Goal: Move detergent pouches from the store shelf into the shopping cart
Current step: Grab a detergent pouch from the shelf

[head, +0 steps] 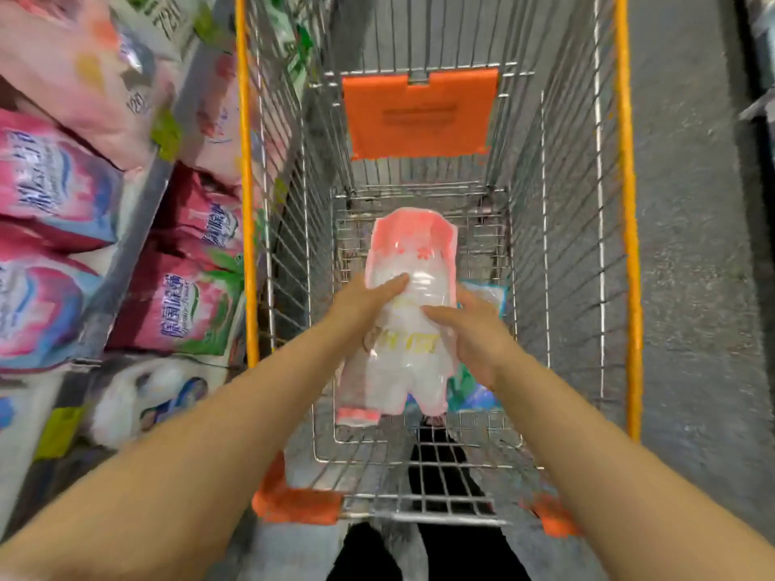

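Observation:
A white and pink detergent pouch [409,312] is held lengthwise over the basket of the shopping cart [557,253]. My left hand [360,306] grips its left side with the thumb laid across the front. My right hand [472,333] grips its right side, thumb also on the front. Under the pouch, at the right of the basket floor, lies a blue and green pouch [482,304], mostly hidden. More pink and red detergent pouches [176,304] fill the store shelf [126,262] on the left.
The cart has orange side rails [627,203] and an orange flap [419,115] at its far end. The shelf stands close against the cart's left side. Grey aisle floor [696,287] runs along the right. My dark trousers show through the cart's near end.

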The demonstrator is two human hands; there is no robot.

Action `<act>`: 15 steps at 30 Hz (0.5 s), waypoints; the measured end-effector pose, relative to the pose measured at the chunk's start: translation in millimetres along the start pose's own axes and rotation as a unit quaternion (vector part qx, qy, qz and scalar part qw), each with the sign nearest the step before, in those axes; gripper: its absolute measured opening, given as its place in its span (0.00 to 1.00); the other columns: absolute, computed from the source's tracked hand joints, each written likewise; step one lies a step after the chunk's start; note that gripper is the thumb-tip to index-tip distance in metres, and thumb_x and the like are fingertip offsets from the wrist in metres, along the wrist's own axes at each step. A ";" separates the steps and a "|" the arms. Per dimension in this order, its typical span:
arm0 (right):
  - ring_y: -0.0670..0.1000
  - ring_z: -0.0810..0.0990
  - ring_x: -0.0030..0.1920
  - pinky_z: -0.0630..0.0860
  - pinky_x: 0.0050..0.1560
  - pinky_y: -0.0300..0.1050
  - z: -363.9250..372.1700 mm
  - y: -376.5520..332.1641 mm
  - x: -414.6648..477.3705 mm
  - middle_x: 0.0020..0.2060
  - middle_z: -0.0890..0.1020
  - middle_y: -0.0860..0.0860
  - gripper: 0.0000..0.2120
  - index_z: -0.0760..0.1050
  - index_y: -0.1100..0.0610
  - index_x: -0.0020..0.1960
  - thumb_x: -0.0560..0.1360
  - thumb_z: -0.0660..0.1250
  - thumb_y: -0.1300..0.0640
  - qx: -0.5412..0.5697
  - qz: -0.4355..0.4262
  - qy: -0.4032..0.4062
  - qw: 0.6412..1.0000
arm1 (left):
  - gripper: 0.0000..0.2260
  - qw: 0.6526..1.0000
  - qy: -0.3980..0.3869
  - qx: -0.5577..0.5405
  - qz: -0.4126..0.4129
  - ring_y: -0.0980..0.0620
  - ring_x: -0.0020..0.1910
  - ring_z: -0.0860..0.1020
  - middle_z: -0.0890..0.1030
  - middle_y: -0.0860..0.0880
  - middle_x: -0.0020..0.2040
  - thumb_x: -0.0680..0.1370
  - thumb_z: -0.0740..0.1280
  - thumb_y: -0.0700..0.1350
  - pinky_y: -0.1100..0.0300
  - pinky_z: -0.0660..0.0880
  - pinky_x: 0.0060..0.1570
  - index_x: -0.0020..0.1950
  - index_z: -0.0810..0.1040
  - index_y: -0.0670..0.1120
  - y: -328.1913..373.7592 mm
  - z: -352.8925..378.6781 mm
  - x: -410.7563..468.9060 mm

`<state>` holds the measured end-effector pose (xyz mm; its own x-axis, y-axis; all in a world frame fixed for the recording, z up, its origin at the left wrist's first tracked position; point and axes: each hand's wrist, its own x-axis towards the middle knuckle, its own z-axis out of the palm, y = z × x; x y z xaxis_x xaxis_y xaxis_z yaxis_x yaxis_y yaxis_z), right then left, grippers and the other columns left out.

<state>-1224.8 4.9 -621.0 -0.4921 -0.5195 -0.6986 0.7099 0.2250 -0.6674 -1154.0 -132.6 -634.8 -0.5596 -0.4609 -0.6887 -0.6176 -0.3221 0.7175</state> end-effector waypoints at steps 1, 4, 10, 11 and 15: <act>0.56 0.83 0.43 0.81 0.42 0.47 -3.1 4.4 16.3 0.50 0.82 0.60 0.21 0.70 0.63 0.66 0.74 0.62 0.72 0.005 0.020 -0.001 1.000 | 0.36 1.000 -0.004 -0.012 -0.018 0.41 0.52 0.81 0.82 0.40 0.54 0.59 0.76 0.60 0.44 0.77 0.55 0.61 0.77 0.43 -7.1 0.4 12.9; 0.49 0.83 0.32 0.79 0.32 0.40 -6.0 19.7 58.3 0.34 0.84 0.51 0.23 0.71 0.61 0.64 0.72 0.59 0.76 -0.005 0.068 0.025 0.997 | 0.28 0.998 0.007 -0.024 -0.055 0.44 0.51 0.81 0.81 0.41 0.56 0.67 0.75 0.52 0.50 0.78 0.53 0.63 0.75 0.42 -29.2 3.7 44.2; 0.59 0.79 0.45 0.76 0.50 0.53 -8.3 48.3 103.9 0.51 0.78 0.64 0.26 0.70 0.63 0.65 0.67 0.65 0.71 -0.089 0.142 0.060 0.984 | 0.14 0.995 0.008 0.023 -0.096 0.54 0.38 0.78 0.79 0.51 0.45 0.73 0.72 0.45 0.61 0.76 0.42 0.56 0.73 0.46 -69.5 18.8 81.2; 0.59 0.79 0.46 0.76 0.51 0.53 -6.8 49.6 107.7 0.50 0.78 0.62 0.25 0.70 0.62 0.65 0.68 0.66 0.70 -0.112 0.148 0.059 0.981 | 0.13 0.995 0.006 0.022 -0.097 0.49 0.41 0.79 0.80 0.46 0.47 0.73 0.71 0.46 0.56 0.76 0.46 0.55 0.74 0.47 -76.8 19.2 85.4; 0.61 0.79 0.54 0.76 0.57 0.57 -0.9 52.5 117.1 0.52 0.79 0.59 0.24 0.70 0.57 0.63 0.68 0.67 0.67 -0.214 0.156 0.068 0.962 | 0.22 0.992 0.038 0.046 -0.113 0.43 0.51 0.80 0.81 0.42 0.54 0.72 0.71 0.51 0.53 0.76 0.51 0.62 0.74 0.43 -86.0 19.4 90.3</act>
<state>-1245.6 -43.4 -738.0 -0.3712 -0.2661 -0.8896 0.5751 0.6863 -0.4452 -1162.1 -130.5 -760.7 -0.3592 -0.4483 -0.8185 -0.7727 -0.3490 0.5303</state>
